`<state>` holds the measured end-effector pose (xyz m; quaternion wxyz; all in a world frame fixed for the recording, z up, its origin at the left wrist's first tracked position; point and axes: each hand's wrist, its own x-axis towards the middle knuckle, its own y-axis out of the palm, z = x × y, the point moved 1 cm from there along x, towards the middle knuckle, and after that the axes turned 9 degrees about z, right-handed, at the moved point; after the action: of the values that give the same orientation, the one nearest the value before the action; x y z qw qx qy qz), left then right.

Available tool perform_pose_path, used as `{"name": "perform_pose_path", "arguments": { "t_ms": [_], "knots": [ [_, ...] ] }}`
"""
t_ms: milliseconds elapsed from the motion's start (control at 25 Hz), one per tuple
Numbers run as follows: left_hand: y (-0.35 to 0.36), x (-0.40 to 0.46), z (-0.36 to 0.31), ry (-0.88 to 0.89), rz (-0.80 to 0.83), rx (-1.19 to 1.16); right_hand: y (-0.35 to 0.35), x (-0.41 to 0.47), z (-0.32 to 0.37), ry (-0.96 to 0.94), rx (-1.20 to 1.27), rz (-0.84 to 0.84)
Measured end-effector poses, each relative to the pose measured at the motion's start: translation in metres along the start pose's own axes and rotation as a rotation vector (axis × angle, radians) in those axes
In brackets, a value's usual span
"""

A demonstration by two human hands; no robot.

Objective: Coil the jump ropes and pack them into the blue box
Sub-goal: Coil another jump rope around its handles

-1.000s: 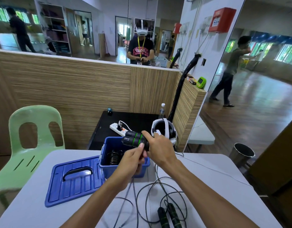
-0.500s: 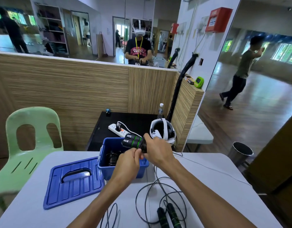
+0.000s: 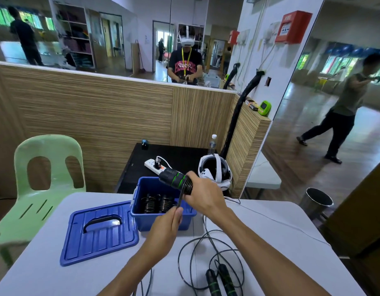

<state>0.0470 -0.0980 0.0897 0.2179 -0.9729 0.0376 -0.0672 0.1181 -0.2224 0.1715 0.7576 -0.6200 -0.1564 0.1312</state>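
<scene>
- Right hand: fingers curled round jump-rope handles, held above blue box.
- Left hand: fingers pinching the cord just below the handles.
- Second rope: loose on near bench.

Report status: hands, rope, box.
Right hand grips black green-banded handles; left hand pinches black cord. Open blue plastic box holds coiled ropes. Second black rope loose on table.

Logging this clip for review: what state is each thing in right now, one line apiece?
blue box: open, coiled ropes inside.
blue lid: off, flat on the table left of the box.
rope handles: held by right hand, cord partly wound around them.
left hand: pinching the cord.
second jump rope: loose, uncoiled on the table.
</scene>
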Motion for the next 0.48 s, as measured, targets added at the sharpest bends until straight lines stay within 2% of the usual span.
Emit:
{"name": "perform_pose_path", "arguments": {
  "t_ms": [160, 280, 360, 480],
  "knots": [
    [-0.012, 0.0, 0.024, 0.093, 0.067, 0.285, -0.004, -0.004, 0.001, -0.118, -0.019, 0.081],
    [-0.027, 0.009, 0.011, 0.109, 0.168, 0.333, -0.008, -0.008, -0.002, -0.173, 0.068, 0.152],
    [-0.034, 0.013, 0.009, 0.035, 0.19, 0.337, -0.014, -0.011, 0.001, -0.226, 0.151, 0.179],
    [-0.052, 0.016, 0.007, 0.012, 0.373, 0.411, -0.02, -0.016, 0.01, -0.335, 0.094, 0.202]
  ]
}}
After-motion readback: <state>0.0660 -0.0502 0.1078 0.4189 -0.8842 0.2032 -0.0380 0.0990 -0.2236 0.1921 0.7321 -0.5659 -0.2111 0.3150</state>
